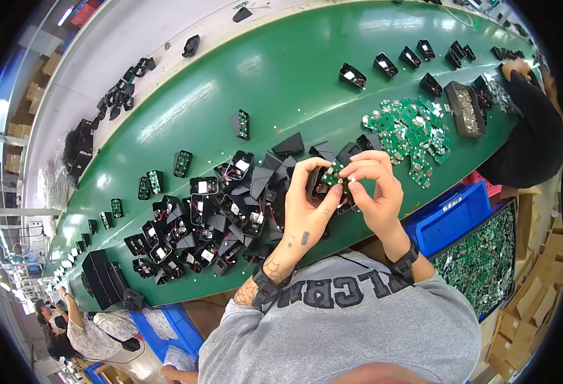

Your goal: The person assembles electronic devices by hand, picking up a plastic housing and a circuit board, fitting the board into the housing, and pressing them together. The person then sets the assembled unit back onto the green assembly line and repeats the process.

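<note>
Both hands meet over the near edge of the green table. My left hand (308,208) is closed around a black plastic housing (318,182), its thumb against a small green circuit board (333,173) at the housing's mouth. Close by on the right, my right hand (378,192) is closed, thumb and fingers pinching a small white connector (352,182) beside the board. The fingers partly hide the housing, and any wire on the connector is too small to make out. Left of my hands lies a heap of black housings (220,221), many with red and black wires.
Loose green circuit boards (409,131) spread right of my hands, near a box of small parts (466,109). Fitted housings (182,164) stand along the green table (249,70). A blue bin (451,214) sits below the edge. Co-workers (531,134) are at both ends.
</note>
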A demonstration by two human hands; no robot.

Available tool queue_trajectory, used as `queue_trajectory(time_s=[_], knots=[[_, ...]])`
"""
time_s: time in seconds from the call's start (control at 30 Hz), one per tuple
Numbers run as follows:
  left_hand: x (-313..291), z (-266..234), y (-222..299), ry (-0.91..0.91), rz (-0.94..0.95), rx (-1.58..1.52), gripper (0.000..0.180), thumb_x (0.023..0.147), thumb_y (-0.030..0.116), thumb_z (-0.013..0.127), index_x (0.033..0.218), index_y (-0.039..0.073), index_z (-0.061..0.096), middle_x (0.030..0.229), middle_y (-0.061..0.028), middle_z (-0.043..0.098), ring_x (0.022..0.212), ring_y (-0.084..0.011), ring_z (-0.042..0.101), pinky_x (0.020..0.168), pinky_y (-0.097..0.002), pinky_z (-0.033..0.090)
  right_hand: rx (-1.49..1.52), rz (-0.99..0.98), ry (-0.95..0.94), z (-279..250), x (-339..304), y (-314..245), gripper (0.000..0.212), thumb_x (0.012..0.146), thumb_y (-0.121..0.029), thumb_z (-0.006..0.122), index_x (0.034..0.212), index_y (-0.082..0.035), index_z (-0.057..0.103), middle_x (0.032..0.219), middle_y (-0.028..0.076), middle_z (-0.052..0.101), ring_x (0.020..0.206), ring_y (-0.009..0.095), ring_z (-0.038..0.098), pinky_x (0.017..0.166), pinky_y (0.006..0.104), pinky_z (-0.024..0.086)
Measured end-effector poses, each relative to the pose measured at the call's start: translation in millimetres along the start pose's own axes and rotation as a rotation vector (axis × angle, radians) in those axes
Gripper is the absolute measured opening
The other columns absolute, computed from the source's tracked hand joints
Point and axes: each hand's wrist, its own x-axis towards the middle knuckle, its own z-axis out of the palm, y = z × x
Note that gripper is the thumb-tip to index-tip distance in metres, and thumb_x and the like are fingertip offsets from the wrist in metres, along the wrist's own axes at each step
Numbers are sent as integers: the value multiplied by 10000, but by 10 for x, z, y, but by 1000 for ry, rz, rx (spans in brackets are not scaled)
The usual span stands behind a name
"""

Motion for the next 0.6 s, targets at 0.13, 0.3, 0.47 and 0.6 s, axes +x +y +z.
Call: queue_trajectory(time_s=[0.13, 0.3, 0.47, 0.6], knots=[[38, -43, -29, 44, -66, -129, 353, 847, -4, 640, 1157, 37, 479, 997, -30, 541, 901, -78, 546, 774, -235, 484, 93, 12, -22, 62, 67, 59, 102, 754, 19, 636, 836, -40, 628, 848, 67, 668, 1059, 247, 514, 908, 382, 406], [116, -92, -13, 46, -46, -94, 345, 846, -4, 642, 1152, 30, 486, 1002, -35, 548, 910, -90, 553, 794, -236, 467, 161, 101, 40, 148, 83, 168, 104, 754, 19, 651, 847, -29, 648, 835, 50, 663, 1052, 251, 502, 936, 388, 381], [161, -139, -30, 124, 9, 5, 312, 830, -5, 646, 1114, 19, 519, 1006, -70, 564, 925, -134, 571, 809, -270, 472, 38, 93, -13, 75, 171, 141, 93, 741, -57, 715, 827, -50, 680, 922, 33, 562, 1075, 243, 464, 967, 389, 341], [231, -211, -44, 116, 301, 331, 329, 806, -50, 647, 1106, 4, 523, 1062, -93, 565, 1004, -188, 568, 899, -318, 456, -69, 257, -174, -42, 263, 48, 105, 725, -90, 741, 804, -46, 687, 942, 32, 506, 1055, 225, 459, 945, 362, 341]])
